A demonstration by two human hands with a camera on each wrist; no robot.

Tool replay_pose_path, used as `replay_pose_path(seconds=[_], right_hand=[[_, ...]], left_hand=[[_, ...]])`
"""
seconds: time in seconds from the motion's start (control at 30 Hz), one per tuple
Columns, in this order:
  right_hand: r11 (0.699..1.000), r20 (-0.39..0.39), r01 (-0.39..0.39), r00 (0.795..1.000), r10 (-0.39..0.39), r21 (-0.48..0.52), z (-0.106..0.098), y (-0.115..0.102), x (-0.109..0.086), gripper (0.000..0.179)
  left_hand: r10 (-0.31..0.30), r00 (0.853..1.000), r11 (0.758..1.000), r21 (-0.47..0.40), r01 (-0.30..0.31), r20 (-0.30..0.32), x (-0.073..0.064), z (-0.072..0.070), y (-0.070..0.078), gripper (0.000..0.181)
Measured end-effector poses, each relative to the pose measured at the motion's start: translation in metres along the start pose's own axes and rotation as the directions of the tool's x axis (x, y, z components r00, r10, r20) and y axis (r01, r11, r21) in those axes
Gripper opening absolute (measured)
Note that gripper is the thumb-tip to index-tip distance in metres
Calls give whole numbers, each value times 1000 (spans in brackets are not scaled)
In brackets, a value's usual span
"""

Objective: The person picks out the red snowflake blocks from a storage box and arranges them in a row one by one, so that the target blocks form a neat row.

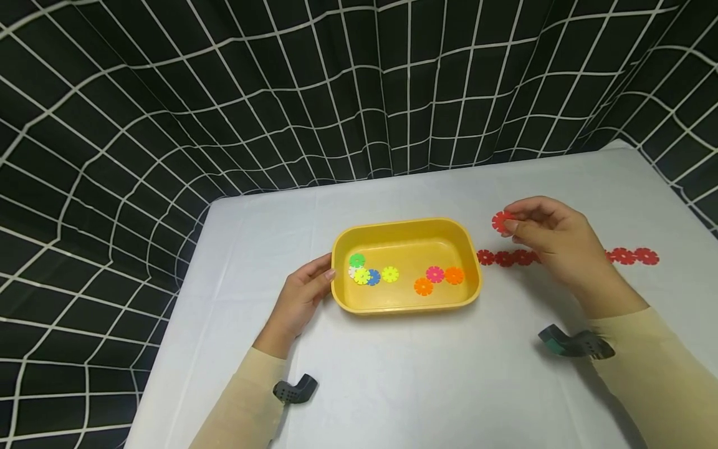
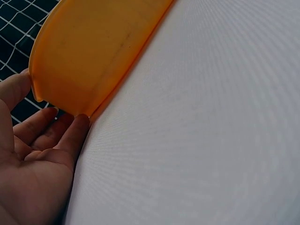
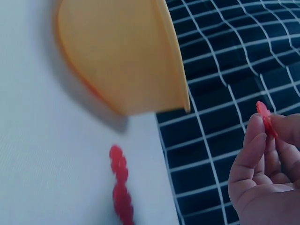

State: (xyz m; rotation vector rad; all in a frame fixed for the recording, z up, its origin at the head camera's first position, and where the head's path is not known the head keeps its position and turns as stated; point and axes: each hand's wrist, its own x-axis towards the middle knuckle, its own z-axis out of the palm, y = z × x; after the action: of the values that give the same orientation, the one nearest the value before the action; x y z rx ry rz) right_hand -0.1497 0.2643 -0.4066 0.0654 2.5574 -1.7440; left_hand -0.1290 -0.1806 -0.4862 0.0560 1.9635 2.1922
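Observation:
A red notched plastic disc (image 1: pixel 501 222) is pinched between thumb and fingers of my right hand (image 1: pixel 552 240), held above the table to the right of the yellow tray (image 1: pixel 406 310). Below that hand runs a row of red discs (image 1: pixel 505 258), its middle part hidden behind the hand and wrist. My left hand (image 1: pixel 303 296) holds the tray's left end, thumb at the rim and fingers against the outer wall, as the left wrist view shows. Inside the tray lie a green disc (image 1: pixel 357 260), a blue disc (image 1: pixel 373 277), a pink disc (image 1: pixel 434 274) and several yellow, orange and white ones.
A white cloth covers the table (image 1: pixel 359 386). Black curtain with a white grid (image 1: pixel 348 93) hangs behind the table and along its sides. Dark devices are strapped at the left wrist (image 1: pixel 296 390) and the right wrist (image 1: pixel 578 343).

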Motion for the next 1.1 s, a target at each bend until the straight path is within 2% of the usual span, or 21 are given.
replay_pose_path(seconds=[0.13,0.33,0.47,0.57,0.67,0.83,1.03,1.1], right_hand=[[999,-15,-25,1000,25,32,-11,10,-3,41],[987,-30,-23,999,28,158,-28,26,-6,37],[949,-43,-12,999,27,316,-39,39,-9,33],[907,-48,-13,998,37,422,-47,47,-10,32],[916,-74,-23,996,58,400,-55,53,-11,30],[907,-146,-23,985,93,421,-65,63,-9,29],[938,-237,-82,957,169,338,-82,74,-11,38],[939,-265,-87,947,181,331,-90,78,-11,40]], left_hand=[[-1,1000,1000,2,1,-4,0,0,0,47],[5,1000,1000,6,-5,-5,0,0,-2,47],[6,1000,1000,-1,-6,1,0,0,-2,47],[6,1000,1000,-1,-6,3,0,0,-1,47],[6,1000,1000,2,-6,3,-1,0,0,47],[8,1000,1000,-6,-8,9,0,0,-1,48],[13,1000,1000,-2,-13,17,0,0,0,48],[11,1000,1000,0,-11,16,-1,0,0,48]])
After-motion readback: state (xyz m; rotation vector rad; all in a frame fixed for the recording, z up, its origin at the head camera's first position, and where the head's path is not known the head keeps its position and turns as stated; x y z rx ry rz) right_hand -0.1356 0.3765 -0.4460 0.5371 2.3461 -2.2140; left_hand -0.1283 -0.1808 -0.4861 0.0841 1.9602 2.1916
